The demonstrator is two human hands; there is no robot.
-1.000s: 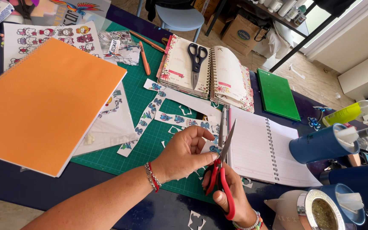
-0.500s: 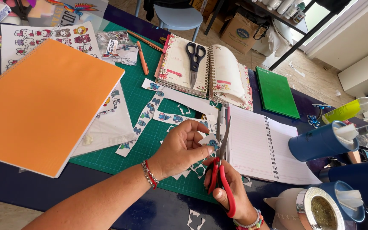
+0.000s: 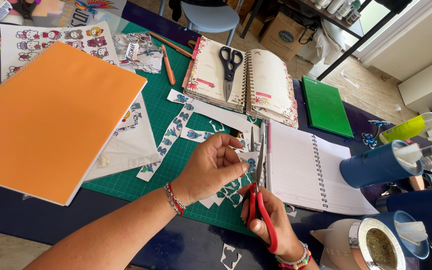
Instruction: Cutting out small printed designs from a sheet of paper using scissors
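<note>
My right hand [image 3: 271,220] grips the red scissors [image 3: 259,192], fingers through the loops, blades pointing up and away from me and nearly pressed together. My left hand [image 3: 211,167] hovers just beside the blades, its fingers [image 3: 238,167] pinching a small sticker [image 3: 249,162] with a blue figure, which touches the blades. Both hands sit over the near edge of the green mat [image 3: 168,155] on the desk [image 3: 21,225]. Below my left hand lie paper scraps [image 3: 228,192], and cut strips [image 3: 171,137] with blue figures trail across the mat. Just right of the scissors lies an open lined notebook [image 3: 303,167]. Farther off, black scissors [image 3: 228,65] rest on an open planner [image 3: 241,82]. An orange notebook [image 3: 51,115] covers the left side. A green book [image 3: 326,105] lies beyond the lined notebook.
</note>
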